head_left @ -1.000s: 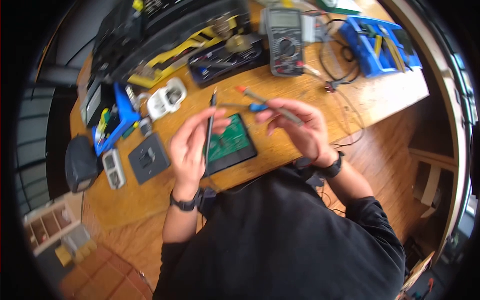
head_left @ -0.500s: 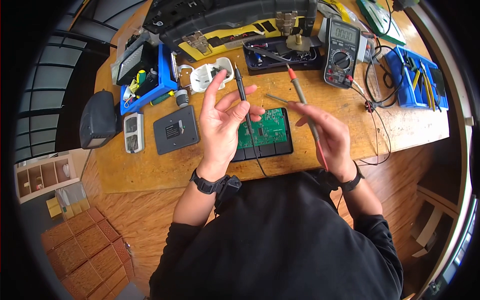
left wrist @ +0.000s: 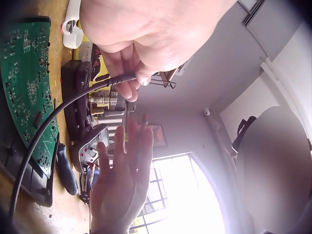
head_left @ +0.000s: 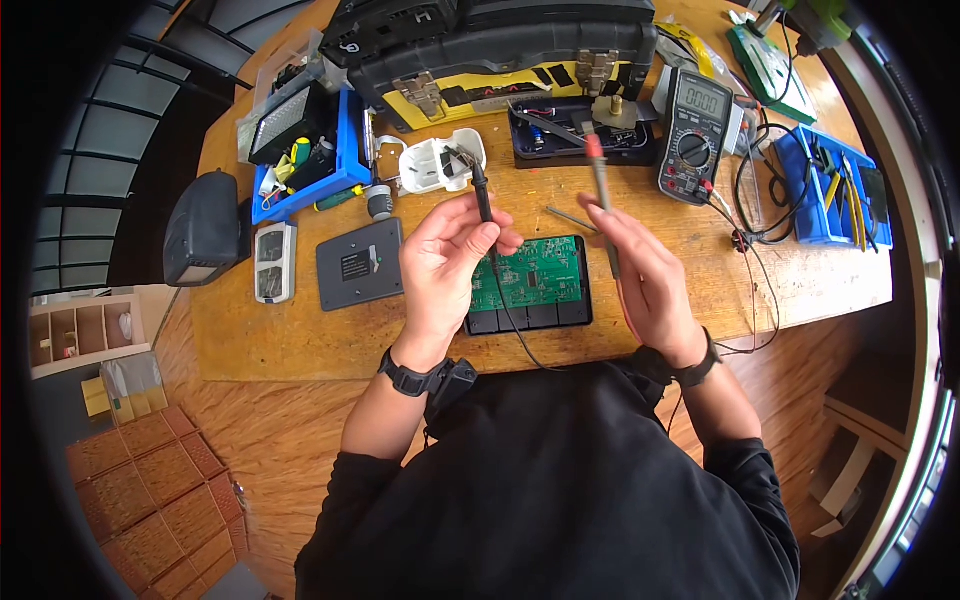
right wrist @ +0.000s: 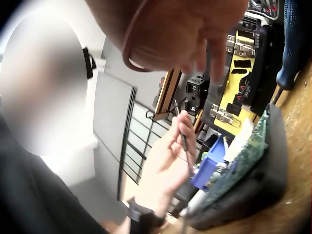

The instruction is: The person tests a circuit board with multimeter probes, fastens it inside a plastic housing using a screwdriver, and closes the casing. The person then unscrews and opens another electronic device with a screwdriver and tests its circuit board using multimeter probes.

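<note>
My left hand [head_left: 440,262] pinches a black test probe [head_left: 483,195] between thumb and fingers, its tip pointing up. Its black cable [left wrist: 46,124] curves down past the board in the left wrist view. On the right, my other hand [head_left: 650,285] holds a grey test probe [head_left: 601,185] with a red tip, upright, a red lead trailing below it. Beneath both hands lies a green circuit board [head_left: 540,275] in a black casing [head_left: 530,318]. Beside it is a screwdriver [left wrist: 67,169] with a blue handle, mostly hidden by my right hand in the head view.
A multimeter [head_left: 692,135] lies at the back right, near a blue bin [head_left: 815,215] of tools. Behind the board are a black toolbox [head_left: 500,60] and a dark tray [head_left: 535,155]. A dark cover plate [head_left: 358,265] and another blue bin [head_left: 330,185] are to the left.
The left fingers have curled in from a spread pose around the black probe. The red-tipped probe has turned more upright in my right hand. The head view has swung, then steadied.
</note>
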The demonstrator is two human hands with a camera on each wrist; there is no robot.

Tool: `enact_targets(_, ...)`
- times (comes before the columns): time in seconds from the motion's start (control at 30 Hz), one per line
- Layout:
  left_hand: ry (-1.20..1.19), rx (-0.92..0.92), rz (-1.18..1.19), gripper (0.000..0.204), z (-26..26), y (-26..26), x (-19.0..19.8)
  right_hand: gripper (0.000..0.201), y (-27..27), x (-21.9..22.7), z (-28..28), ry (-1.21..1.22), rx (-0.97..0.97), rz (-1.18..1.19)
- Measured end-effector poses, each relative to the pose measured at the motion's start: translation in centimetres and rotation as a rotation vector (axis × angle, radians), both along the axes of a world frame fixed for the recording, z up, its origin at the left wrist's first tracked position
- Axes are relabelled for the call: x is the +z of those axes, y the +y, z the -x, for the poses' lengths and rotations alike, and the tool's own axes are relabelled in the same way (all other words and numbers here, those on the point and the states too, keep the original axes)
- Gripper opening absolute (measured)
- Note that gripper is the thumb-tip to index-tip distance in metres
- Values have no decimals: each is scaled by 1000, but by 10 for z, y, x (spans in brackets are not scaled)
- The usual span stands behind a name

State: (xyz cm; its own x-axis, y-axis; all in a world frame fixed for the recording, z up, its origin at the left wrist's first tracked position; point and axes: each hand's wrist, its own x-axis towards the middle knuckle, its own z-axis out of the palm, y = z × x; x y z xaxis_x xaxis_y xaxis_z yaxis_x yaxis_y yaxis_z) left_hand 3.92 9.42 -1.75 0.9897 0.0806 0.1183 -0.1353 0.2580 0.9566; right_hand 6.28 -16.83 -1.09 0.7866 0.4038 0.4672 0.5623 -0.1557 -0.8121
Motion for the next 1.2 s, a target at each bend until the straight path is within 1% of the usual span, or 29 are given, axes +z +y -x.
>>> enact_targets(0.03,4,-6,15,36,0,1,0,55,-1,-2,0,-181,-102,96)
enact_targets(0.07,4,-6,17,36,0,1,-1,55,0,-5,0,-181,-101,98)
enact_targets(0.13,12,-3,25,36,0,1,-3,53,2,-8,-3,-342,-143,109)
enact_targets(0.17,13,-2,26,36,0,2,-3,53,2,-8,-2,-341,-142,110)
enact_targets(0.23,9,-15,23,35,0,2,-3,52,2,-8,2,-144,-68,-12)
enact_targets(0.27,8,-14,25,35,1,3,-2,52,4,-12,4,-145,-67,-10)
enact_targets(0.33,16,-24,38,34,2,4,-3,50,9,-26,8,87,17,-458)
enact_targets(0.37,14,-32,56,33,1,3,-3,51,6,-27,10,91,-4,-366)
enact_targets(0.4,15,-42,75,31,2,3,-4,55,5,-34,11,12,0,-302)
enact_targets(0.47,9,-89,74,26,3,-3,3,55,11,-29,15,13,55,-280)
enact_targets(0.53,26,-120,114,25,2,-10,4,47,10,-20,21,110,44,-151)
enact_targets(0.57,17,-138,103,25,2,-15,7,42,14,-17,21,43,14,-116)
enact_targets(0.67,2,-167,59,28,0,-29,15,44,15,-17,30,100,36,-88)
enact_targets(0.7,4,-143,-12,27,1,-31,18,35,19,-15,30,60,10,-109)
enact_targets(0.73,8,-119,-82,27,3,-32,20,35,20,-16,32,61,13,-110)
enact_targets(0.77,10,-117,-84,27,4,-32,19,32,20,-17,35,201,18,-207)
enact_targets(0.8,-28,-48,-235,26,5,-32,17,28,21,-16,40,342,23,-303)
enact_targets(0.83,-64,20,-388,25,6,-31,16,28,22,-12,46,534,21,-424)
enact_targets(0.87,-59,21,-390,25,7,-30,14,28,22,-9,49,540,22,-426)
enact_targets(0.93,-131,68,-571,23,10,-28,13,36,17,-7,50,460,-41,-411)
enact_targets(0.97,-144,77,-602,22,12,-29,15,41,12,-12,51,435,-49,-365)
enact_targets(1.0,-140,78,-603,22,13,-29,16,41,9,-13,51,440,-47,-365)
enact_targets(1.07,-180,95,-612,22,13,-28,17,44,6,-13,50,399,-104,-167)
enact_targets(1.2,-177,106,-642,22,12,-29,20,44,7,-10,47,343,-128,-130)
